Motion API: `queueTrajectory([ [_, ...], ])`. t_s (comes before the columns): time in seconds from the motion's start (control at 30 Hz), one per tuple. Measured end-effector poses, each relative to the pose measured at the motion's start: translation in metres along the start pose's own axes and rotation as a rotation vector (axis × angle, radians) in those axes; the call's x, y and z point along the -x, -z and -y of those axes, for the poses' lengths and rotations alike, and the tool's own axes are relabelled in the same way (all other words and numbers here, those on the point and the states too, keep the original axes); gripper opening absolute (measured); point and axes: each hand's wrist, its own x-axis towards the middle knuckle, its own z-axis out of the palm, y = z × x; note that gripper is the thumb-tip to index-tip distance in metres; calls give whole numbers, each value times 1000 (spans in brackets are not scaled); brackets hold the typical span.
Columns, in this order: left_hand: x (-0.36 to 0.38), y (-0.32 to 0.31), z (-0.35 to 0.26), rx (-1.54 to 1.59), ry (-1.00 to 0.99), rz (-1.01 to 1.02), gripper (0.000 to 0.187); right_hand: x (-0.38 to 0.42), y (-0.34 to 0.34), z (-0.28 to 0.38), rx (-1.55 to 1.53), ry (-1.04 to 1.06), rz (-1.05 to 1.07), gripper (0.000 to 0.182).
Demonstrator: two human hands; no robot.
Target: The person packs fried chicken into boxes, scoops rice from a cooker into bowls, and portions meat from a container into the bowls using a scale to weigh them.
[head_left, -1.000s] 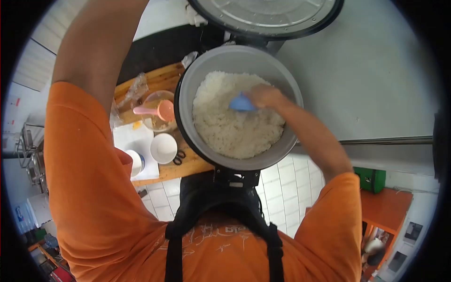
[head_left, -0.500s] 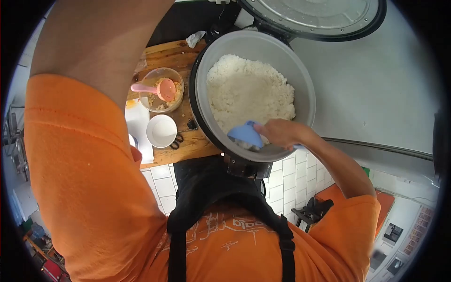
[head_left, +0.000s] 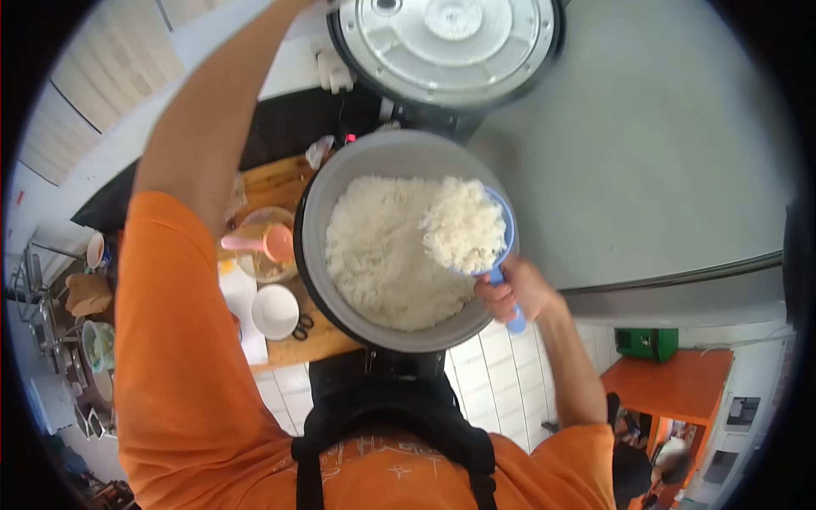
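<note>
The right hand (head_left: 514, 293) has its fingers (head_left: 491, 293) clenched round the handle of a blue scoop (head_left: 501, 255), gripping it just outside the near right rim of the rice cooker pot (head_left: 340, 183). The scoop's bowl is held over the right side of the pot and is heaped with a mound of cooked white rice (head_left: 463, 225). Below it, the pot is filled with more white rice (head_left: 378, 255), which covers most of the inside.

The left arm (head_left: 212, 127) stretches up and away along the left of the pot toward the raised lid (head_left: 446, 47). The left hand itself is at the top edge of the view by the lid's rim; I cannot tell whether its fingers are grasping anything.

To the left of the pot, on a wooden counter (head_left: 272, 183), a clear bowl (head_left: 259, 251) holds a pink spoon (head_left: 259, 242). Just below it stands a white cup (head_left: 275, 312), and a pair of black scissors (head_left: 301, 325) lies between the cup and the pot. White floor tiles (head_left: 501, 382) show under the right forearm.
</note>
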Motion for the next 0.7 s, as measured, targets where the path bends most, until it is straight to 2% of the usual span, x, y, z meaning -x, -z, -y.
queueTrajectory([
  [0.13, 0, -8, -2, -132, 38, -101, 43, 7, -13, -16, -154, 153, 17, 39],
  [0.2, 39, -17, -30, -165, 52, -121, 43, 10, -21, -22, -181, 159, 31, 40],
  [0.23, 79, -19, -53, -134, -10, -48, 43, 9, -25, -23, -218, 191, 19, 39],
  [0.3, 176, -33, -73, -95, -754, 194, 48, 10, -31, -25, -255, 191, 30, 39],
  [0.33, 220, -21, -121, 71, -498, 472, 50, 10, -36, -24, -284, 232, 17, 39],
  [0.4, 276, -39, -126, -73, -546, 312, 44, 6, -43, -32, -244, 270, -29, 47],
  [0.43, 293, -48, -126, -113, -538, 242, 43, 2, -39, -41, -182, 191, 26, 47],
  [0.5, 313, -54, -118, -151, -451, 142, 42, -12, -32, -54, -57, 342, -68, 52],
  [0.6, 331, -50, -103, -210, -329, 85, 41, -3, -85, -43, -53, 321, -335, 48],
  [0.63, 336, -47, -97, -224, -292, 91, 40, -8, -94, -50, -39, 302, -315, 48],
  [0.7, 350, -36, -82, -233, -223, 112, 39, -11, -102, -63, -8, 378, 40, 46],
])
